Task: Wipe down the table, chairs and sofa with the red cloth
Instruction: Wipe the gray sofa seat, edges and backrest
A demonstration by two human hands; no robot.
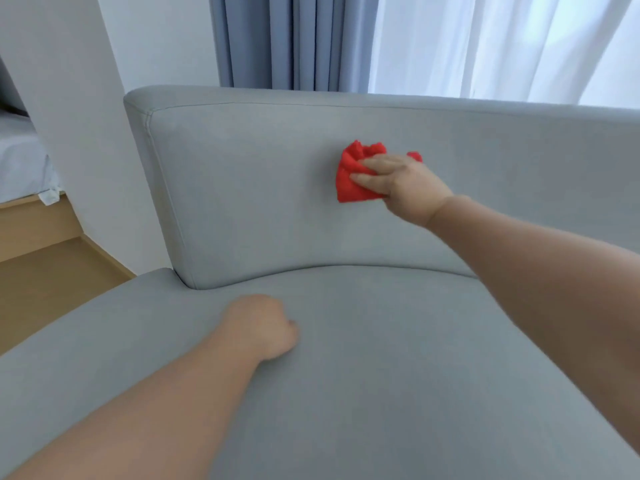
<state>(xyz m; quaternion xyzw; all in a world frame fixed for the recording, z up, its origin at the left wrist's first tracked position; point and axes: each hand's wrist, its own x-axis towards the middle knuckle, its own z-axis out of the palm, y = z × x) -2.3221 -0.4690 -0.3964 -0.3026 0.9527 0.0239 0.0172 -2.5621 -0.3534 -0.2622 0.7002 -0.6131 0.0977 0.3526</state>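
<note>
Your right hand point(405, 188) is pressing the red cloth point(353, 188) against the sofa's backrest point(242, 188), fingers point(367, 164) lying nearly straight across it rather than curling round it; the thumb is hiding behind the hand, so more of the hold cannot be told. Cloth is bunching up above and left of the fingers, a little red showing past the knuckles too, and it is sitting on the upper half of the backrest, right of centre. Grey sofa point(381, 375) is filling most of the view: the seat is running from the bottom edge up to the curved seam where the backrest is rising, its rounded left corner standing out against the wall. Sheer white curtain point(502, 43) is hanging behind the sofa at upper right, letting daylight through. White wall point(69, 98) is taking up the upper left. Blue-grey curtain point(294, 39) is hanging in folds between wall and sheer. Wooden floor point(52, 282) is showing at left beside the sofa. Bed point(20, 161) with pale sheets is peeking in at the far left edge on a wooden base. Your left hand point(261, 329) is resting on the seat as a clenched fist, grasping nothing, well apart from the cloth.
</note>
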